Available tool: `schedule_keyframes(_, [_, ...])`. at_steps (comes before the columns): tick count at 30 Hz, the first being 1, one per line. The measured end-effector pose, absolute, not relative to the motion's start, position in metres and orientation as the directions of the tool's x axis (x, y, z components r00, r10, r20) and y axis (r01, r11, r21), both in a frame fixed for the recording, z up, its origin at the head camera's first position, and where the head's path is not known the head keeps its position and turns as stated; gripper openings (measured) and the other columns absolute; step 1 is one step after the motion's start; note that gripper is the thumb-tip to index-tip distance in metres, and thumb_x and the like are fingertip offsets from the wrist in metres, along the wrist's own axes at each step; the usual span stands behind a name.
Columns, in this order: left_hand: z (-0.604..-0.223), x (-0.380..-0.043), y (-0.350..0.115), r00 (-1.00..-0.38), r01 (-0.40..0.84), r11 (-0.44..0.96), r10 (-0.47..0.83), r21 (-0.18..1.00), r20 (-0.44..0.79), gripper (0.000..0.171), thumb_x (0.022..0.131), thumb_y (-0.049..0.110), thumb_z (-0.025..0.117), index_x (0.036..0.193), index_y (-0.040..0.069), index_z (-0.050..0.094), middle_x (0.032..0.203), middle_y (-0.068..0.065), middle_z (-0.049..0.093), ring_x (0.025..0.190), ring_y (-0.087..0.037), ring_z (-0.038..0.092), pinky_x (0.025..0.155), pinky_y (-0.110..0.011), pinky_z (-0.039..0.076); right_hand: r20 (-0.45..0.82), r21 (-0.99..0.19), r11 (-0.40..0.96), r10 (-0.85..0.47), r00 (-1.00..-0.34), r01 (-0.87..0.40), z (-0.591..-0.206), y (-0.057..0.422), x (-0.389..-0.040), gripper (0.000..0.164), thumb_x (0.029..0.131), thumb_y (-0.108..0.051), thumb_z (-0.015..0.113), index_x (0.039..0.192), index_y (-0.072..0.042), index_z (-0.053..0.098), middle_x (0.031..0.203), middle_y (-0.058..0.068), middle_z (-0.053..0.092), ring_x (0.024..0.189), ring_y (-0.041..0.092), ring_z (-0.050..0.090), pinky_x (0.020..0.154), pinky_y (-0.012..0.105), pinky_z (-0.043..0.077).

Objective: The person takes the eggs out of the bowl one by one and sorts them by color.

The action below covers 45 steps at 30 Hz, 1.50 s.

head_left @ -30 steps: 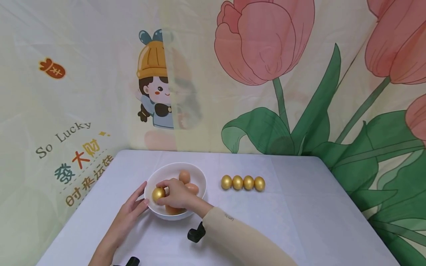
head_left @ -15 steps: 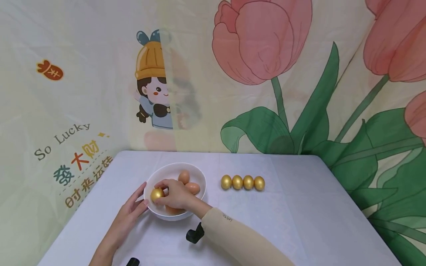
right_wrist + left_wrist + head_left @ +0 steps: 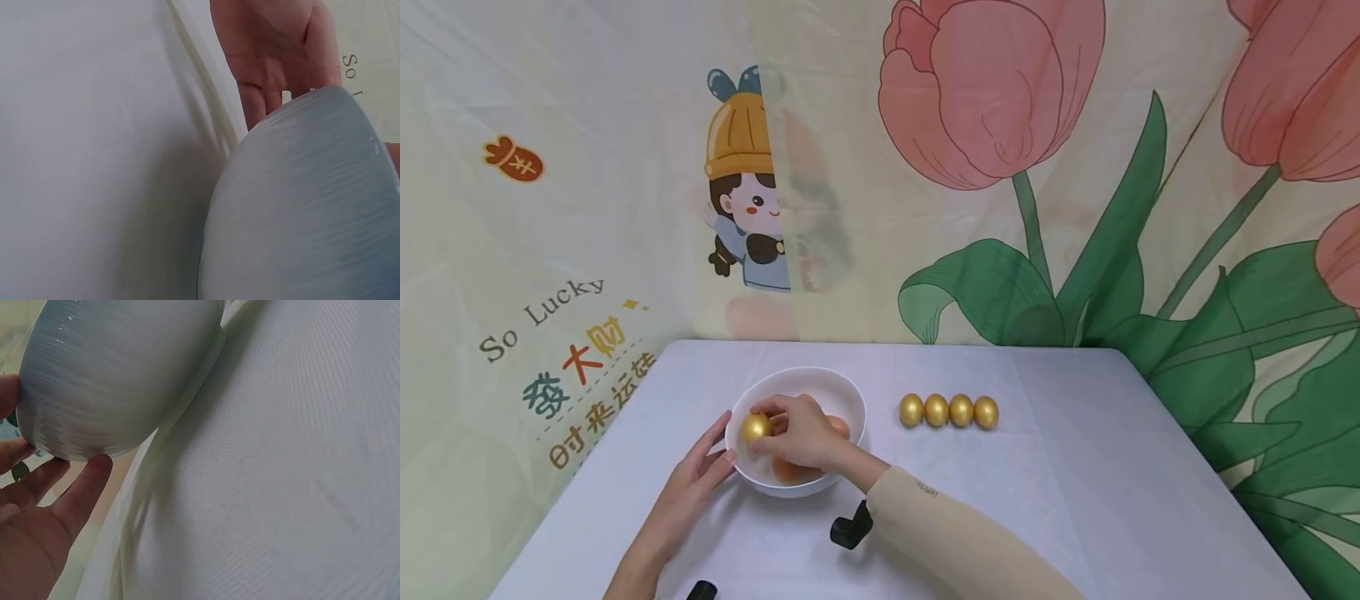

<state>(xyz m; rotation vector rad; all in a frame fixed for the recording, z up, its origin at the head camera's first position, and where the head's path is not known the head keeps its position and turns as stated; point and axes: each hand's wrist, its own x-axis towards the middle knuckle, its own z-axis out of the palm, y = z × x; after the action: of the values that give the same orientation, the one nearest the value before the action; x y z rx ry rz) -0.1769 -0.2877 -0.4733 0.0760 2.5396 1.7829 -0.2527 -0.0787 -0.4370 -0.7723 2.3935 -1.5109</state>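
Note:
A white bowl [image 3: 842,392] stands on the left part of the table, with brown eggs [image 3: 793,472] inside it. My right hand [image 3: 805,433] reaches into the bowl and pinches a golden egg [image 3: 756,428] between thumb and fingers, near the bowl's left wall. That hand partly covers the brown eggs. At the bowl's left side, my left hand [image 3: 688,482] touches the outer wall with thumb and fingertips spread. The left wrist view shows its fingertips [image 3: 99,464] against the bowl [image 3: 119,369]. In the right wrist view the bowl [image 3: 300,206] hides part of the left hand [image 3: 275,44].
Several golden eggs [image 3: 936,411] stand in a row to the right of the bowl. A white cloth covers the table [image 3: 1060,467]. Behind it hangs a printed backdrop [image 3: 850,317] with tulips. Black wrist mounts [image 3: 852,527] show below the forearms.
My right hand has risen slightly with the golden egg, and now covers more of the brown egg at the back. The left hand stays at the bowl.

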Motion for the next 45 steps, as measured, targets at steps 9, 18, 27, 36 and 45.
schedule_keyframes(9, [-0.472,-0.176,-0.288,-0.999,0.024,0.347,0.054,0.938,0.006,0.07,0.112,0.038,0.054,0.172,0.021,0.021,0.174,-0.017,0.025,0.144,-0.033,0.051,0.096,-0.011,0.046,0.084,-0.897,0.326,-0.535,-0.841,-0.297,-0.43,-0.061,-0.246,0.045,0.088,-0.017,0.088,0.13,-0.02,0.073,0.117,-0.01,0.073,0.103,0.008,0.071,0.088,0.017,0.056])
schedule_keyframes(18, [-0.475,-0.176,-0.288,-0.999,0.032,0.334,0.05,0.942,0.016,0.07,0.112,0.034,0.055,0.172,0.019,0.022,0.173,-0.019,0.027,0.145,-0.041,0.048,0.097,-0.012,0.047,0.054,-0.924,0.291,-0.542,-0.839,-0.248,-0.427,-0.036,-0.242,0.044,0.09,-0.019,0.087,0.131,-0.022,0.072,0.12,-0.013,0.072,0.108,0.011,0.07,0.09,0.022,0.057])
schedule_keyframes(27, [-0.476,-0.178,-0.287,-0.999,0.007,0.327,0.046,0.945,-0.008,0.071,0.112,0.035,0.055,0.172,0.02,0.02,0.175,-0.018,0.024,0.147,-0.041,0.047,0.096,-0.011,0.047,0.061,-0.939,0.243,-0.576,-0.815,-0.242,-0.423,-0.013,-0.239,0.048,0.093,-0.022,0.084,0.138,-0.019,0.069,0.126,-0.013,0.069,0.109,0.015,0.068,0.09,0.023,0.058])
schedule_keyframes(36, [-0.476,-0.177,-0.286,-0.999,0.028,0.325,0.048,0.945,0.013,0.07,0.112,0.034,0.055,0.172,0.019,0.021,0.174,-0.019,0.025,0.145,-0.039,0.048,0.097,-0.012,0.048,0.044,-0.947,0.241,-0.56,-0.827,-0.213,-0.419,0.008,-0.234,0.049,0.093,-0.023,0.085,0.138,-0.022,0.069,0.133,-0.012,0.067,0.11,0.013,0.07,0.089,0.028,0.061])
schedule_keyframes(45, [-0.476,-0.178,-0.286,-0.999,0.034,0.326,0.045,0.945,0.021,0.07,0.112,0.033,0.056,0.172,0.019,0.022,0.173,-0.019,0.027,0.144,-0.036,0.05,0.097,-0.013,0.048,0.034,-0.954,0.229,-0.555,-0.831,-0.192,-0.416,0.03,-0.231,0.047,0.093,-0.018,0.084,0.137,-0.02,0.068,0.134,-0.002,0.067,0.107,0.016,0.072,0.093,0.029,0.061])
